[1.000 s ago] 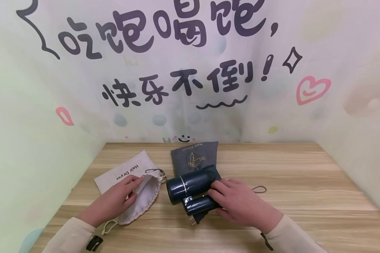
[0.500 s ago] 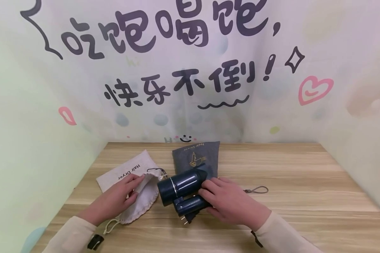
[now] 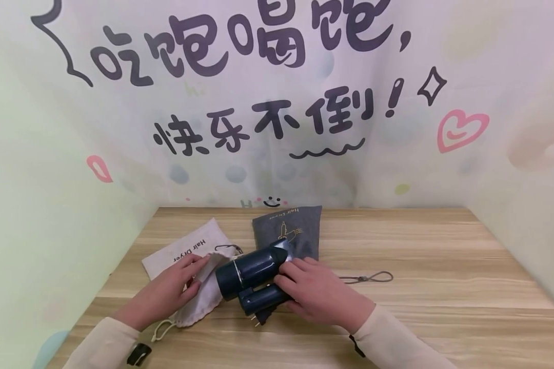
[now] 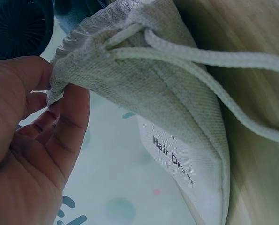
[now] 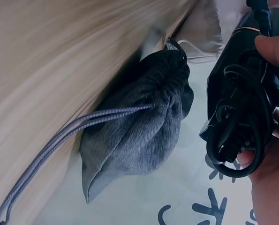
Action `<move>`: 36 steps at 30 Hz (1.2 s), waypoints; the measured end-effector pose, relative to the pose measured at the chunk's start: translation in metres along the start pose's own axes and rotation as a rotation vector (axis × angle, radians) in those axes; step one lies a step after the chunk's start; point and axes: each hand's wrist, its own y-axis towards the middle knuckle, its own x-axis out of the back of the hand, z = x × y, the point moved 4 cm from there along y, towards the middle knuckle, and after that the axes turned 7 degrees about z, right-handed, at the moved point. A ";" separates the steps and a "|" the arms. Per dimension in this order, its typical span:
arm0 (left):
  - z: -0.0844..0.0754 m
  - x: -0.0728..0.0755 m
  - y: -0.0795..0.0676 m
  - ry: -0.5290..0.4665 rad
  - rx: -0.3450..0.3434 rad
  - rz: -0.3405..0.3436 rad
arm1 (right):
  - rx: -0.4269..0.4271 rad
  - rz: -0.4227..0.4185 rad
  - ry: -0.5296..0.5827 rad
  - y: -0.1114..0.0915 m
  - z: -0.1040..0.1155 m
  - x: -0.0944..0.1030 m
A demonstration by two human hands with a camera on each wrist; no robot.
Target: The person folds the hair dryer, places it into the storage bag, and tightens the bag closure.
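At the left, my left hand (image 3: 171, 292) pinches the gathered rim of a pale drawstring bag (image 4: 144, 79) between thumb and fingers, its mouth facing right. My right hand (image 3: 325, 294) grips a folded dark blue hair dryer (image 3: 254, 271) by its handle end. The dryer's round nozzle end points left and overlaps the bag's mouth in the head view. In the right wrist view, a black cord (image 5: 261, 145) is bundled against the dryer. Two plug prongs (image 3: 257, 321) stick out below the handle.
Behind the dryer lies a dark grey drawstring bag (image 3: 300, 223) printed with a dryer drawing; its grey cord (image 3: 374, 277) trails right. Pale fabric lettered "Hair Dryer" (image 3: 166, 256) lies beyond my left hand. Wooden table (image 3: 420, 241) runs back to a printed cloth wall (image 3: 397, 169).
My right hand has carried the hair dryer leftward to the pale bag's mouth, uncovering more of the grey bag's cord. My left hand has stayed at the rim.
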 end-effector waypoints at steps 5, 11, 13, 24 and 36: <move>-0.001 0.001 0.001 0.013 0.019 0.003 | -0.002 0.023 0.002 0.008 0.003 -0.004; -0.001 0.002 0.006 0.032 0.038 0.029 | 0.001 0.034 0.010 0.016 0.005 -0.009; -0.001 0.002 0.007 0.027 0.039 0.035 | 0.005 0.038 0.007 0.018 0.007 -0.011; -0.004 0.000 0.005 0.028 0.062 0.040 | -0.012 0.034 0.008 0.030 0.019 -0.020; -0.004 0.000 0.006 0.012 0.061 -0.001 | -0.067 0.033 -0.024 0.041 0.031 -0.018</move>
